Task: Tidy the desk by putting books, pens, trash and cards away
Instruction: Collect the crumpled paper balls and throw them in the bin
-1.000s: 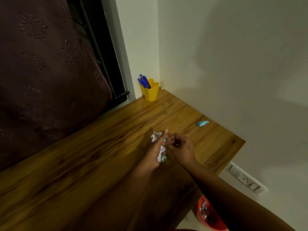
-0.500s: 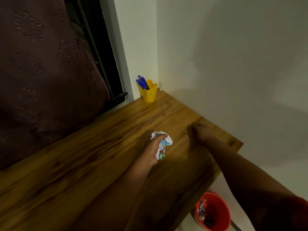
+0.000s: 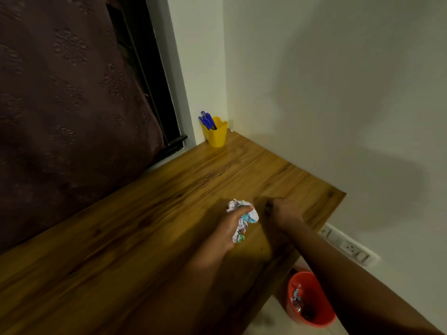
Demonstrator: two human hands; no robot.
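Left hand [image 3: 228, 229] holds a wad of crumpled paper [image 3: 244, 218] over the bench [image 3: 121, 238], fingers and thumb curled round it; likely bunching the trash so it goes in one trip. Right hand [image 3: 281, 211] sits just beside the wad, near the bench's right end, fingers curled down. Can't tell whether that grip has hold of anything; too dark. My guess is it's bringing another scrap to add to the wad.

Red bin [image 3: 310, 301] stands on the floor below the bench's right end and already has scraps in it, so it's probably where the wad goes next. Pens [image 3: 206, 120] are upright in the yellow cup [image 3: 216, 134] in the far corner against the wall, so that part looks done. No books or cards visible.
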